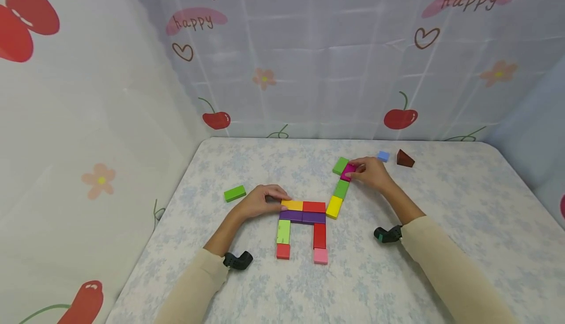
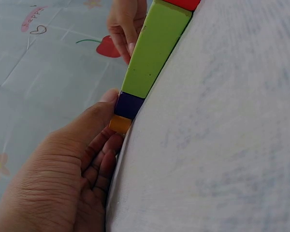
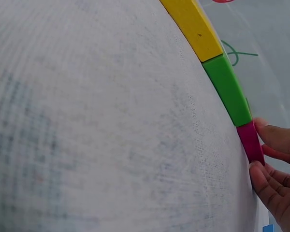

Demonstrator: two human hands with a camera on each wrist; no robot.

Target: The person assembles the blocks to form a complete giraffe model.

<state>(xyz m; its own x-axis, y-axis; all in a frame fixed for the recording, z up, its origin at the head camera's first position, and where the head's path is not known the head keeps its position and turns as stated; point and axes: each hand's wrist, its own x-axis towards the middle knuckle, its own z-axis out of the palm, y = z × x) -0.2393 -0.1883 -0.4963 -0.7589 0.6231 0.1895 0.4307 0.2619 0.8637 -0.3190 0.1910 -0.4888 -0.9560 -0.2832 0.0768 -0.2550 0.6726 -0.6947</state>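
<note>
My right hand (image 1: 370,173) pinches a magenta block (image 3: 250,141) between thumb and fingers. That block lies at the far end of a slanted row, against a green block (image 1: 341,189) with a yellow block (image 1: 334,207) below it. Another green block (image 1: 340,165) sits at its upper left. My left hand (image 1: 260,201) holds the left end of an orange block (image 1: 292,205), index finger along the far side and thumb by the purple block (image 2: 130,105) in front. A red block (image 1: 314,207) continues the orange one to the right, above a second purple block (image 1: 314,217).
Two legs extend toward me: a light green block (image 1: 284,232) over a red one (image 1: 283,251), and a red block (image 1: 320,236) over a pink one (image 1: 321,256). A loose green block (image 1: 235,193) lies left; blue (image 1: 383,156) and brown (image 1: 404,158) blocks lie back right.
</note>
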